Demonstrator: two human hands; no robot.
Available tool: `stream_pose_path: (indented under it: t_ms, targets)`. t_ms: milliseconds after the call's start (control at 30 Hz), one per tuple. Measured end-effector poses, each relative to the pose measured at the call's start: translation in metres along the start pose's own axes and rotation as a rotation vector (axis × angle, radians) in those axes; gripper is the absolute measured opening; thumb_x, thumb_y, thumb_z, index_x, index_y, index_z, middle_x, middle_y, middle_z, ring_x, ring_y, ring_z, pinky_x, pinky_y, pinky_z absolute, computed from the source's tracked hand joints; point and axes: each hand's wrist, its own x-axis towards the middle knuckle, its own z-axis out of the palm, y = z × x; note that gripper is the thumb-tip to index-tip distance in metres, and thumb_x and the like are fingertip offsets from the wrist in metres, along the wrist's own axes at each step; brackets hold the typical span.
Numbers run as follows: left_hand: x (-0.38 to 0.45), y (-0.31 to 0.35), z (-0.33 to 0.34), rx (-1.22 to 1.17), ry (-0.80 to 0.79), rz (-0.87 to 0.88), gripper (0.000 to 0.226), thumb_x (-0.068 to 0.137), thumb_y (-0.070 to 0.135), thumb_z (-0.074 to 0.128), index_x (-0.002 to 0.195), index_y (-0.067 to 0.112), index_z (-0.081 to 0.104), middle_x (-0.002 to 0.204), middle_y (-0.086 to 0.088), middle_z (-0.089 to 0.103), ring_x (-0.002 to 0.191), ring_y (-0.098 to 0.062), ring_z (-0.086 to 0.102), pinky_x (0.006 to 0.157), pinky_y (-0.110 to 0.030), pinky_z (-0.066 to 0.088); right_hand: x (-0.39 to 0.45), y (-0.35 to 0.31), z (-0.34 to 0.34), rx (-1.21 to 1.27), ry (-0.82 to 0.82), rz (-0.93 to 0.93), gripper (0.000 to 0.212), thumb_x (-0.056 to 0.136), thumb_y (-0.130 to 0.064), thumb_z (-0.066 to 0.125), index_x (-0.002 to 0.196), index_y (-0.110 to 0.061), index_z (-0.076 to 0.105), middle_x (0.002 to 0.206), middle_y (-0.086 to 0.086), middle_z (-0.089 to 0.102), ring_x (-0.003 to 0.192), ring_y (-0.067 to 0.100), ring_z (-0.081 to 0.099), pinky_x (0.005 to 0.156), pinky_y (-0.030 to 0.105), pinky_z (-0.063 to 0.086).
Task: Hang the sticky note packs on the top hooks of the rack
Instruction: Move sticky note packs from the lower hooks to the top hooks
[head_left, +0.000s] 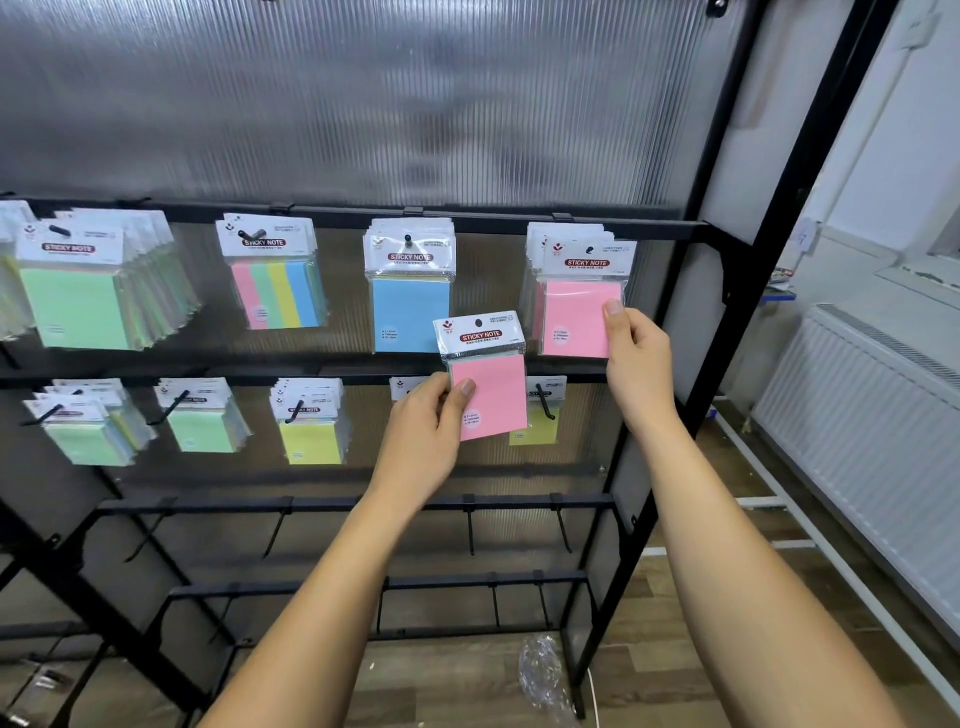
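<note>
My left hand (423, 431) pinches a pink sticky note pack (488, 384) by its lower left edge and holds it upright in front of the rack, below the top row. My right hand (636, 364) grips the lower right corner of the front pink pack (574, 317) hanging on the rightmost top hook (589, 249). Several pink packs hang behind it. The other top hooks carry blue packs (410, 306), multicolour packs (278, 291) and a thick bunch of green packs (78, 301).
The black rack's top bar (467, 221) runs across a ribbed translucent panel. The second row holds green packs (200, 421) and yellow packs (311, 431). Bare hooks sit on the lower bars (363, 503). A white radiator (862, 415) stands at the right, crumpled plastic wrap (545, 675) lies on the floor.
</note>
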Motion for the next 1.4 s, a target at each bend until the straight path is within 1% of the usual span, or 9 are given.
stream_pose_path:
  t_ms: [167, 600, 767, 833, 1000, 1067, 1133, 1300, 1400]
  targets:
    - [0.001, -0.001, 0.001, -0.010, -0.014, -0.019, 0.025, 0.103, 0.034, 0.044, 0.106, 0.016, 0.061, 0.088, 0.014, 0.059, 0.080, -0.001, 0.056, 0.061, -0.006, 0.040, -0.001, 0.006, -0.001, -0.008, -0.006, 0.005, 0.057, 0.104, -0.043, 0.044, 0.085, 0.011, 0.050, 0.075, 0.008, 0.046, 0.070, 0.013, 0.039, 0.062, 0.032, 0.028]
    - [0.006, -0.003, 0.004, -0.003, -0.016, -0.020, 0.023, 0.103, 0.036, 0.044, 0.107, 0.019, 0.060, 0.088, 0.015, 0.060, 0.079, -0.002, 0.057, 0.058, -0.007, 0.039, 0.000, 0.007, -0.002, 0.047, -0.019, -0.007, 0.056, 0.105, -0.040, 0.044, 0.085, 0.013, 0.048, 0.076, 0.008, 0.044, 0.070, 0.013, 0.039, 0.062, 0.030, 0.028]
    - [0.008, -0.002, 0.006, 0.002, -0.030, -0.017, 0.020, 0.102, 0.036, 0.044, 0.103, 0.021, 0.058, 0.089, 0.013, 0.062, 0.080, -0.003, 0.058, 0.059, -0.009, 0.041, 0.016, 0.000, 0.009, 0.030, -0.001, 0.048, 0.045, 0.104, -0.035, 0.046, 0.066, -0.016, 0.033, 0.066, 0.001, 0.030, 0.064, 0.012, 0.028, 0.057, 0.029, 0.021]
    - [0.009, -0.003, 0.008, 0.005, -0.033, -0.018, 0.025, 0.102, 0.038, 0.044, 0.106, 0.019, 0.060, 0.091, 0.010, 0.064, 0.082, -0.004, 0.059, 0.059, -0.012, 0.042, 0.023, 0.000, 0.015, -0.003, -0.001, 0.083, 0.046, 0.104, -0.035, 0.047, 0.064, -0.021, 0.030, 0.063, -0.004, 0.029, 0.061, 0.012, 0.026, 0.057, 0.030, 0.021]
    - [0.008, 0.001, 0.011, 0.002, -0.029, 0.005, 0.024, 0.103, 0.036, 0.045, 0.101, 0.018, 0.061, 0.081, 0.013, 0.061, 0.071, -0.002, 0.055, 0.056, -0.012, 0.038, 0.018, 0.019, 0.021, -0.072, -0.065, 0.186, 0.049, 0.102, -0.045, 0.046, 0.064, -0.016, 0.045, 0.064, 0.002, 0.048, 0.062, 0.015, 0.041, 0.061, 0.033, 0.031]
    - [0.007, 0.001, 0.011, 0.000, -0.031, 0.013, 0.026, 0.103, 0.036, 0.045, 0.101, 0.016, 0.062, 0.081, 0.013, 0.061, 0.071, -0.002, 0.054, 0.056, -0.012, 0.037, 0.005, 0.027, 0.018, -0.078, -0.109, 0.247, 0.048, 0.102, -0.046, 0.048, 0.072, -0.011, 0.061, 0.070, 0.002, 0.062, 0.064, 0.013, 0.051, 0.064, 0.032, 0.041]
    - [0.007, 0.002, 0.012, -0.006, -0.039, 0.020, 0.027, 0.103, 0.036, 0.045, 0.103, 0.015, 0.062, 0.082, 0.013, 0.061, 0.072, -0.001, 0.055, 0.057, -0.011, 0.039, -0.013, 0.032, 0.012, -0.074, -0.167, 0.282, 0.042, 0.102, -0.043, 0.049, 0.080, -0.014, 0.070, 0.076, -0.001, 0.069, 0.063, 0.007, 0.055, 0.066, 0.027, 0.044]
    - [0.008, 0.008, 0.023, -0.026, -0.104, 0.042, 0.024, 0.103, 0.038, 0.044, 0.104, 0.021, 0.060, 0.087, 0.010, 0.064, 0.076, 0.000, 0.057, 0.058, -0.013, 0.040, -0.063, 0.015, -0.003, 0.056, -0.259, 0.219, 0.036, 0.103, -0.043, 0.045, 0.090, -0.022, 0.071, 0.068, -0.015, 0.065, 0.060, 0.002, 0.050, 0.061, 0.017, 0.042]
    - [0.011, 0.015, 0.032, -0.032, -0.138, 0.083, 0.023, 0.103, 0.036, 0.045, 0.097, 0.020, 0.060, 0.079, 0.009, 0.062, 0.071, 0.001, 0.055, 0.056, -0.015, 0.037, -0.078, 0.003, -0.010, 0.147, -0.247, 0.134, 0.025, 0.104, -0.029, 0.049, 0.089, -0.020, 0.067, 0.072, -0.019, 0.065, 0.066, -0.008, 0.055, 0.064, 0.008, 0.042]
